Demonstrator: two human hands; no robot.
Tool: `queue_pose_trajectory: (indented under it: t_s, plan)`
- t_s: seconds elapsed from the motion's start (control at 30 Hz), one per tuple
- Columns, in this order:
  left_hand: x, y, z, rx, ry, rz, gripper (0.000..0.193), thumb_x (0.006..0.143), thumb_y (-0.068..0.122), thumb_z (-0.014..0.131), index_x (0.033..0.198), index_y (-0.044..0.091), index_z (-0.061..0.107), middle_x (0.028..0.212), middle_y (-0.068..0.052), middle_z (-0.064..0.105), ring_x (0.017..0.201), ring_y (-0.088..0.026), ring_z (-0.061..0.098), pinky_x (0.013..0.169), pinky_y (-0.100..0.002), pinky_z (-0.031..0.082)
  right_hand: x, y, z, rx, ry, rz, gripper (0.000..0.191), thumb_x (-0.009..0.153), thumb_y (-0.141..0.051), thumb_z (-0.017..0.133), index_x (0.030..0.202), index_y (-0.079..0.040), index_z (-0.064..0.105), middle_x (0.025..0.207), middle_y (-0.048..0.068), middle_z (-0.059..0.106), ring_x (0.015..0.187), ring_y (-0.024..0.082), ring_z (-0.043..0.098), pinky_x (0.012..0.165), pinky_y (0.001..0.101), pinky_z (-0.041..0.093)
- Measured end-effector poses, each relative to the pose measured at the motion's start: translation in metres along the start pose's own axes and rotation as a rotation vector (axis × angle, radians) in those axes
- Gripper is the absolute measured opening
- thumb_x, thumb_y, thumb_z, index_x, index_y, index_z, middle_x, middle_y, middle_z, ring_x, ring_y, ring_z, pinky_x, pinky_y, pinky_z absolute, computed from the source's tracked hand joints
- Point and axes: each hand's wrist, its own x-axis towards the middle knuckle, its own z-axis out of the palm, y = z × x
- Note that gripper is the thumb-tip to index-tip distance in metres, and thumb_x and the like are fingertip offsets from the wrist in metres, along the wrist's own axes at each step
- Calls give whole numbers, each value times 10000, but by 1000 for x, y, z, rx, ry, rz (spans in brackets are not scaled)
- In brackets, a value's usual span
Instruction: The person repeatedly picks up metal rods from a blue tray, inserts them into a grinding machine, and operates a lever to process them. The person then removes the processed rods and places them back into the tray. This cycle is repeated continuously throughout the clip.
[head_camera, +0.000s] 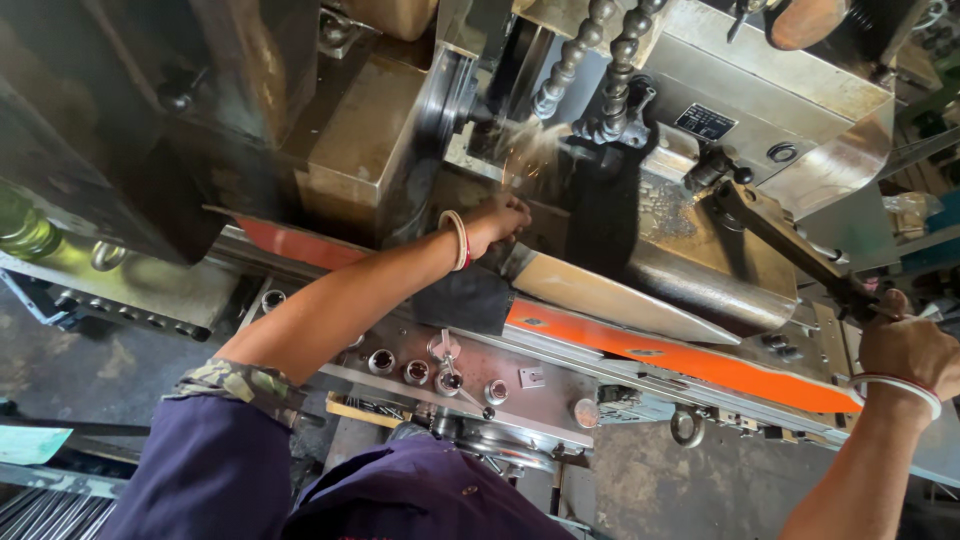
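My left hand (497, 220) reaches into the middle of a large metal machine, fingers closed near the work zone where liquid sprays (530, 145) from two segmented coolant hoses (590, 60). What the fingers pinch is hidden. A white and red band sits on that wrist. My right hand (905, 348) grips the end of a long dark lever (790, 245) at the right side. A white band circles that wrist too.
An orange strip (680, 355) runs along the machine front, above a panel of round knobs and buttons (440, 375). A shiny slanted metal guard (610, 295) lies below the work zone. A green bottle (22, 228) stands at left. Concrete floor lies below.
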Motion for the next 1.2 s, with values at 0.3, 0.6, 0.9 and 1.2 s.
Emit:
queue_pose_trajectory:
  t_s: [0.3,0.6,0.9,1.2]
  plan:
    - [2,-2,1,168,91,151,183,872,145,722,1026,58,673,787,-33,666,650,-113,614,558,-276,508,1,0,1,209,10,16,812,1140,-499,301,818,95,751,772,344,695,817,516,697,689,562,537]
    - [-4,0,1,189,59,126,188,849,119,720,1022,63,672,794,-42,666,636,-138,617,531,-282,486,0,-1,4,201,26,-7,818,1150,-487,291,801,94,748,750,335,696,808,497,706,687,543,549]
    - [2,13,5,106,131,91,134,850,131,726,961,98,659,768,-18,634,589,-118,582,499,-272,463,-1,-3,0,139,25,35,810,1147,-501,270,846,63,768,746,303,717,780,470,719,644,518,538]
    - [47,68,39,-364,219,127,103,898,158,688,893,107,598,691,-33,548,583,-177,537,525,-390,406,1,-2,-5,-32,-13,19,855,1134,-541,216,863,-3,823,800,279,761,844,460,734,703,496,505]
